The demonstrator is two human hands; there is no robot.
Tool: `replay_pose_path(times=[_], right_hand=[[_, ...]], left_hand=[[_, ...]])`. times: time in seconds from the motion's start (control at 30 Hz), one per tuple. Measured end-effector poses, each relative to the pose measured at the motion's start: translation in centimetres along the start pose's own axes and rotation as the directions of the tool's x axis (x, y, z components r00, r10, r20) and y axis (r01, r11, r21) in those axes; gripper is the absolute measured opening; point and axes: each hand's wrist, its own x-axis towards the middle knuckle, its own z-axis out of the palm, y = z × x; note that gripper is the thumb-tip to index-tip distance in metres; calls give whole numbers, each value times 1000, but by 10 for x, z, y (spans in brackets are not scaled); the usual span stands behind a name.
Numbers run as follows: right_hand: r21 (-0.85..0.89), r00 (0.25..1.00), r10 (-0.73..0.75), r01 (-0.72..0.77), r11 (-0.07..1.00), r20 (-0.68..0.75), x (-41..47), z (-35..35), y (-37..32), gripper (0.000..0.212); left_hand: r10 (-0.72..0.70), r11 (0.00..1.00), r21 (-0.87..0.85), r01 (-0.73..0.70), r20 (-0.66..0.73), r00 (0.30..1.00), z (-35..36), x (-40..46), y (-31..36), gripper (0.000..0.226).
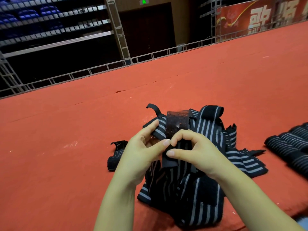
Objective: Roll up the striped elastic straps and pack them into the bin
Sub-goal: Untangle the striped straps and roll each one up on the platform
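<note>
I see left hand and right hand, each grip pinching end of black grey-striped elastic strap at frame centre above loose pile on red table, probably starting roll. Finished rolls right edge; bin unseen.

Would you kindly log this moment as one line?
left hand: pinching strap | right hand: pinching strap | rolled straps: right | bin: unseen
</note>
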Motion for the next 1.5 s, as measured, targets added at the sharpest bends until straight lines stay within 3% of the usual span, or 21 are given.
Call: replay_pose_path(times=[0.13, 0.23, 0.37, 0.43, 0.5, 0.6, 0.67, 0.73, 0.77, 0.83, 0.93, 1.03, 1.13, 1.23, 1.4, 1.5], right_hand=[[128, 999, 19, -15, 992, -28, 0, -6, 5, 16], [249, 986, 80, -42, 968, -145, 1, -12, 10, 15], [358, 906, 112, 46, 933, -408, 8, -28, 18, 25], [365, 870, 116, 78, 928, -480, 12, -37, 20, 26], [345, 863, 103, 86, 935, -494, 13, -38, 20, 24], [262, 875, 65, 72, 962, -480, 14, -24, 16, 24], [224, 888, 52, 58, 973, -457, 12, -12, 10, 23], [192, 904, 26, 62, 979, -426, 8, -2, 3, 21], [183, 912, 12, 69, 981, -409, 6, 2, -1, 21], [146, 926, -15, 76, 986, -378, 1, 5, -5, 19], [83, 953, -47, 75, 994, -299, -6, -1, -6, 17], [73, 962, -50, 72, 995, -269, -12, -13, 0, 29], [74, 937, -3, 30, 997, -348, -14, -20, 9, 39], [46, 923, 30, -14, 999, -384, -13, -18, 11, 41], [65, 960, -16, 36, 997, -280, -14, 4, 7, 45], [108, 978, -81, 104, 989, -194, -17, 9, 4, 25]], left_hand=[[31, 999, -13, -34, -197, 980, -11, 5, -11, 33], [147, 964, 263, -39, -403, 904, -34, 12, -25, 24], [155, 813, 542, 212, -554, 818, -76, 15, -47, 26], [105, 696, 626, 352, -573, 813, -90, 11, -53, 26], [70, 656, 656, 373, -544, 836, -93, 8, -56, 23], [137, 798, 576, 177, -460, 877, -68, 2, -45, 14], [188, 894, 448, -27, -317, 930, -41, -3, -31, 28], [241, 903, 386, -186, -100, 965, -17, -5, -21, 35], [275, 891, 384, -241, -36, 961, -7, -5, -18, 27], [356, 868, 383, -316, -36, 934, 6, -5, -16, 13], [394, 894, 299, -334, -171, 903, 8, -2, -20, 24], [213, 972, -38, -234, -293, 932, 0, -2, -19, 14], [84, 953, -265, -146, -232, 969, -9, -13, -10, 6], [122, 967, -195, -161, -199, 972, -14, -19, -1, 8], [201, 971, -106, -213, -111, 973, 11, -16, -5, 3], [245, 965, -37, -260, -233, 941, 24, -14, -14, 10]])
